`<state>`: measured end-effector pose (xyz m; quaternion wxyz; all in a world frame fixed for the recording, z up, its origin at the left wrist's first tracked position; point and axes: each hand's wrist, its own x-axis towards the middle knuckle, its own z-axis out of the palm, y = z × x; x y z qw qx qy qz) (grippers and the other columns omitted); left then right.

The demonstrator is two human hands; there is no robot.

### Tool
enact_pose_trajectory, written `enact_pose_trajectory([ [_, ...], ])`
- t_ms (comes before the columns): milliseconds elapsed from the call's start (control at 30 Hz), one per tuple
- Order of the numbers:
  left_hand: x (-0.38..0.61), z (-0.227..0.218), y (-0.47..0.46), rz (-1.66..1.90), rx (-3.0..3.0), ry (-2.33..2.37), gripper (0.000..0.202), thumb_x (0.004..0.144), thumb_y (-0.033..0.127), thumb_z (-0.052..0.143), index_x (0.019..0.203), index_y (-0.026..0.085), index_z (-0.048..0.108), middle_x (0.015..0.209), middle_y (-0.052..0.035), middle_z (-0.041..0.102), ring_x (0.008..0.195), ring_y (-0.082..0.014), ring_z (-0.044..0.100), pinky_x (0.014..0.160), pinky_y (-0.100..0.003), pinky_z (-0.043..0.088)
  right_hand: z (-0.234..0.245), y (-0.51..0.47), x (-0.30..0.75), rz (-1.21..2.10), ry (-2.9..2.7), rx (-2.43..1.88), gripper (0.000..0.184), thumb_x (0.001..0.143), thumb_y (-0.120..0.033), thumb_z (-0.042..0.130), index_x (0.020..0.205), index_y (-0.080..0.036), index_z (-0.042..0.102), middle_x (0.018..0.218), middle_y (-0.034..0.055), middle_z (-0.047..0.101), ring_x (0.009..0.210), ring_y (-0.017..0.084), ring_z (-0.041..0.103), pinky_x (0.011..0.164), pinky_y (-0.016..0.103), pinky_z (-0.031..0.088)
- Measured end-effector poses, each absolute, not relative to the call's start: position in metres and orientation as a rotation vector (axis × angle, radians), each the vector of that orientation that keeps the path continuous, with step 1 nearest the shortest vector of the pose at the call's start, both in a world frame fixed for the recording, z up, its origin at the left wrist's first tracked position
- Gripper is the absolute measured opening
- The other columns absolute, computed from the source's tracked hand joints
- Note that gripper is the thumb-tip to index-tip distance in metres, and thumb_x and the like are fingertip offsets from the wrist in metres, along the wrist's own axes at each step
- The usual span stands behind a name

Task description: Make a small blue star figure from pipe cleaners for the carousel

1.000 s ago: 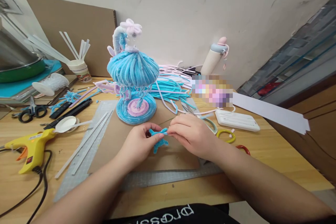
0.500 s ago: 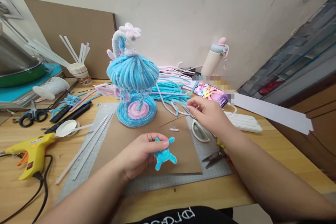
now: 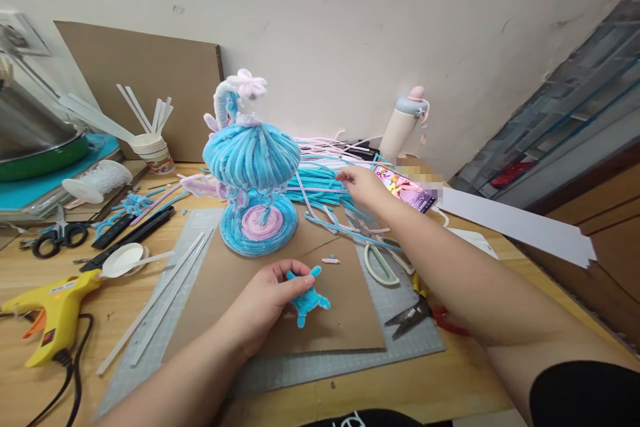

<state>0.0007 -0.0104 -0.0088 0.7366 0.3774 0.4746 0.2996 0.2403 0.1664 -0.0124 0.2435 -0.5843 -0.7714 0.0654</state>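
Note:
My left hand (image 3: 273, 297) pinches a small light-blue fuzzy turtle-like piece (image 3: 309, 300), made of pipe cleaner with stubby limbs, above the brown cardboard sheet (image 3: 240, 320). My right hand (image 3: 363, 185) reaches over the heap of blue pipe cleaners (image 3: 320, 180). Its fingers are drawn together at the heap, and what lies between them cannot be made out. A blue and pink pipe-cleaner jellyfish ornament (image 3: 253, 157) stands on its round coiled base (image 3: 230, 232), left of the heap. White-handled scissors (image 3: 380, 270) lie below my right forearm, with a blue pipe cleaner across them.
To the left are a yellow glue gun (image 3: 55, 307), black scissors (image 3: 60, 233), a spool (image 3: 97, 180) and a paper cup (image 3: 154, 155). At right sit pliers (image 3: 413, 317), a lit phone (image 3: 405, 188), a bottle (image 3: 400, 127) and white card strips (image 3: 520, 227).
My right hand has moved away and leftward from beside the scissors to the pipe-cleaner heap. A blue pipe cleaner now lies across the scissors. My left hand still holds the blue piece.

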Motion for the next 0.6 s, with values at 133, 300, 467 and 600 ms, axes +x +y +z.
enact_pose_trajectory([
  [133, 0.001, -0.009, -0.010, 0.664, 0.839, 1.046, 0.034, 0.068, 0.039, 0.076, 0.084, 0.017, 0.056, 0.064, 0.0035, 0.058, 0.058, -0.0108, 0.057, 0.046, -0.019, 0.038, -0.018, 0.191, 0.234, 0.210, -2.230, -1.559, 0.018, 0.073, -0.015, 0.066, 0.090, -0.020, 0.071, 0.096, 0.0038, 0.068, 0.090, 0.019, 0.059, 0.080, 0.027, 0.041],
  [300, 0.000, -0.009, -0.009, 0.658, 0.840, 1.067, 0.032, 0.070, 0.038, 0.075, 0.085, 0.017, 0.056, 0.065, 0.0035, 0.057, 0.059, -0.0111, 0.058, 0.046, -0.020, 0.038, -0.013, 0.199, 0.230, 0.247, -2.253, -1.576, 0.004, 0.070, -0.014, 0.069, 0.070, -0.018, 0.068, 0.081, 0.0026, 0.068, 0.085, 0.019, 0.058, 0.081, 0.029, 0.039],
  [467, 0.000, -0.012, -0.010, 0.663, 0.864, 1.050, 0.032, 0.069, 0.039, 0.075, 0.083, 0.017, 0.057, 0.064, 0.0036, 0.057, 0.060, -0.0129, 0.059, 0.047, -0.021, 0.036, 0.003, 0.207, 0.237, 0.314, -2.100, -1.635, 0.015, 0.082, -0.015, 0.056, 0.094, -0.011, 0.065, 0.084, 0.0061, 0.068, 0.071, 0.014, 0.059, 0.065, 0.023, 0.043],
  [600, 0.001, -0.013, -0.012, 0.638, 0.901, 1.061, 0.032, 0.069, 0.040, 0.075, 0.083, 0.017, 0.057, 0.064, 0.0027, 0.058, 0.060, -0.0133, 0.059, 0.047, -0.021, 0.034, 0.007, 0.209, 0.239, 0.358, -2.053, -1.662, 0.022, 0.082, -0.013, 0.056, 0.102, -0.010, 0.064, 0.087, 0.0061, 0.070, 0.067, 0.011, 0.060, 0.062, 0.021, 0.044],
])
